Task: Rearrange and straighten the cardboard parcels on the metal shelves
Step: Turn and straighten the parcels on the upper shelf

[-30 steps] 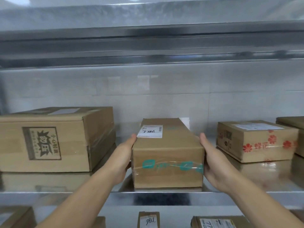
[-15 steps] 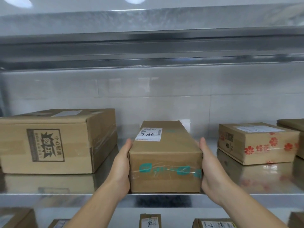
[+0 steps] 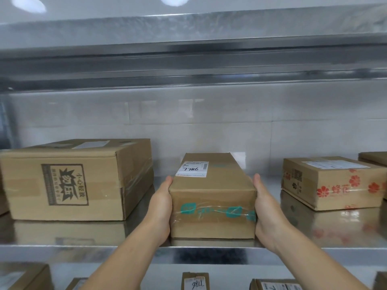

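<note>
- Both hands clamp the narrow parcel (image 3: 211, 189): the left grip (image 3: 161, 208) presses flat on its left side and the right grip (image 3: 265, 208) on its right side, with thumbs up near the top edges. Neither is clenched.
- The parcel sits in the middle of the metal shelf (image 3: 62, 251), with its near end at the front rim. Its long axis runs from near to far, straight away from us, so we judge any straightening will be a small twist or a push inward.
- The two grips are level with each other at the near end, so neither is nearer the work.
- The white label (image 3: 192, 169) lies on top towards the far left.
- A big printed box (image 3: 69, 181) stands to the left and a flower-marked box (image 3: 333, 183) to the right. Both are well apart from the parcel.
- The fingers along the parcel's sides are hidden, and we cannot tell whether its base rests on the shelf or is lifted.
- A box at the far right (image 3: 374, 159) and the parcels on the shelf below (image 3: 195, 282) are cut off.
</note>
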A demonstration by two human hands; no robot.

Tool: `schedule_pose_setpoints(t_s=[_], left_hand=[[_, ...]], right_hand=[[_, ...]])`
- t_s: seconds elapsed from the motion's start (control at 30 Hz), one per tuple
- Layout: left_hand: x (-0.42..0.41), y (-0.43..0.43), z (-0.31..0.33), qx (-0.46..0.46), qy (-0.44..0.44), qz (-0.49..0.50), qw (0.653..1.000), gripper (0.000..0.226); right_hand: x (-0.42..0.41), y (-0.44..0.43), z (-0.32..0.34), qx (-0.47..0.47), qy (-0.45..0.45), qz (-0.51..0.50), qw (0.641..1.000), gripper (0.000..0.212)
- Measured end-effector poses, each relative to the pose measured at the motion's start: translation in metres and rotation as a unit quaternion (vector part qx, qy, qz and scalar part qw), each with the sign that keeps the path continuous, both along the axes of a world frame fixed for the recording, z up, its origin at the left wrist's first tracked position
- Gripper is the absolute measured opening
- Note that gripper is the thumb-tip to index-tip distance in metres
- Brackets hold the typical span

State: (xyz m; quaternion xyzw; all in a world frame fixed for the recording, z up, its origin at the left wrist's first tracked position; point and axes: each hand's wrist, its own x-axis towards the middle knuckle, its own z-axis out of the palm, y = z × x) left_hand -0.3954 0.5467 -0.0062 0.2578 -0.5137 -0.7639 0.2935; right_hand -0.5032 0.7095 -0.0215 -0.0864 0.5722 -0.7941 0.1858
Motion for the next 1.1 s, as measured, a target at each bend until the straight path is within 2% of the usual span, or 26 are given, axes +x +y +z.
schedule_pose_setpoints(t_s=[0.4, 0.77, 0.9, 1.0, 1.1], left_hand=[[-0.011, -0.008, 0.003, -0.017, -0.002, -0.002, 1.000, 0.036], [-0.012, -0.013, 0.006, -0.044, -0.010, -0.034, 0.998, 0.035], [-0.011, -0.030, 0.016, -0.083, 0.013, -0.014, 0.996, 0.038], [-0.007, -0.043, 0.040, -0.150, 0.056, 0.017, 0.987, 0.044], [-0.009, -0.036, 0.073, -0.216, 0.095, 0.026, 0.971, 0.045]], right_hand=[[-0.012, -0.014, 0.003, 0.013, -0.014, 0.003, 1.000, 0.048], [-0.022, -0.017, 0.004, 0.025, 0.015, 0.007, 1.000, 0.055], [-0.023, -0.011, 0.010, 0.053, 0.059, 0.011, 0.997, 0.057], [-0.032, 0.004, 0.017, 0.079, 0.117, 0.004, 0.990, 0.067], [-0.044, 0.024, 0.034, 0.094, 0.158, -0.020, 0.983, 0.066]])
